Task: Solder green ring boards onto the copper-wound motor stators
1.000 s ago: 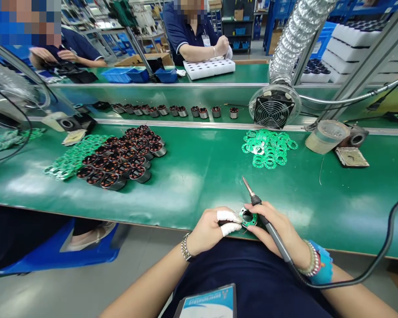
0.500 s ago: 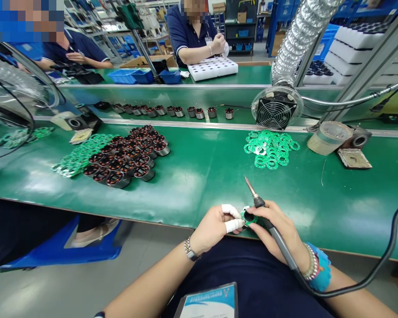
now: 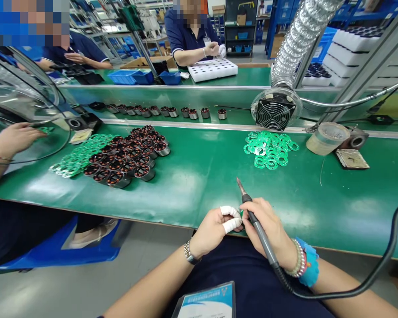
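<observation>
Broadly, you face a long green table [image 3: 192, 190] in a busy workshop, with shelves behind. Across its far edge, a person in navy [image 3: 189, 37] works at a white tray [image 3: 213, 70]. Near the far edge, right of centre, a black fan [image 3: 274, 114] hangs below a silver duct [image 3: 301, 39], with loose green rings [image 3: 271, 149] heaped before it and a cloudy tub [image 3: 327, 138] farther right. Left of centre stand clustered copper-wound cores [image 3: 129, 154], beside more green rings spread out; beyond the far edge runs a row of similar cores [image 3: 172, 112]. A co-worker's hand [image 3: 18, 140] reaches in at the left.

Your own work is at the near edge: a small green piece [image 3: 242, 214], mostly hidden between your hands. Your left hand [image 3: 209, 230], thumb and forefinger wrapped in white, pinches it. Your right hand [image 3: 272, 229] grips a soldering iron [image 3: 260, 236], fingertips right beside the piece; the iron's tip points toward the far edge.
</observation>
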The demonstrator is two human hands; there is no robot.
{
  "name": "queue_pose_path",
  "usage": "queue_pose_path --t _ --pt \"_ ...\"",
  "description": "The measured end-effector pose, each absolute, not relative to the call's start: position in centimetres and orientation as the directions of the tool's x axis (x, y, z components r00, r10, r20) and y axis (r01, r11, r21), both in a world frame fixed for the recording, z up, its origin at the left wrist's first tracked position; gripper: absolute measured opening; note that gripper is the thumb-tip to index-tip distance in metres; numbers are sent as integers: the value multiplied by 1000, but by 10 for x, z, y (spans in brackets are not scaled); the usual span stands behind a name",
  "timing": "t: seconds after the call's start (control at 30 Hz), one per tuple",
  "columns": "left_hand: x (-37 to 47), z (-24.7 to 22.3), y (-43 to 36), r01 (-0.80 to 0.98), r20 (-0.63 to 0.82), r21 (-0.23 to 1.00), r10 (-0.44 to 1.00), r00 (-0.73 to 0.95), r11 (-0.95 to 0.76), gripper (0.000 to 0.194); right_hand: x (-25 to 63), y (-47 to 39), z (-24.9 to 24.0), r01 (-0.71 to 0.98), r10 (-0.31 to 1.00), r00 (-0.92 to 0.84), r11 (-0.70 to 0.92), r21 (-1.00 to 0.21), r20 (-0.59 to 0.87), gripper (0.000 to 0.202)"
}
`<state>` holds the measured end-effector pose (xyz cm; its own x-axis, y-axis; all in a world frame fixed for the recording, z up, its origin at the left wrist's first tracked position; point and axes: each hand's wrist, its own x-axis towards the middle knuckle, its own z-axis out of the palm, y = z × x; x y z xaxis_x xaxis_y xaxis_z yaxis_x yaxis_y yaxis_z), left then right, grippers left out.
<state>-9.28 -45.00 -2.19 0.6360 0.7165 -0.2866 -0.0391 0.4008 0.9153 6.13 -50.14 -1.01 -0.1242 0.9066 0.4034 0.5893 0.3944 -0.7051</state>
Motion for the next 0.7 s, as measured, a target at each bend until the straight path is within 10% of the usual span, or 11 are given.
queue_pose_path --t 0.7 --pt "-93 -17 -444 97 -417 884 677 606 457 9 106 -530 18 429 924 -122 379 -820 363 19"
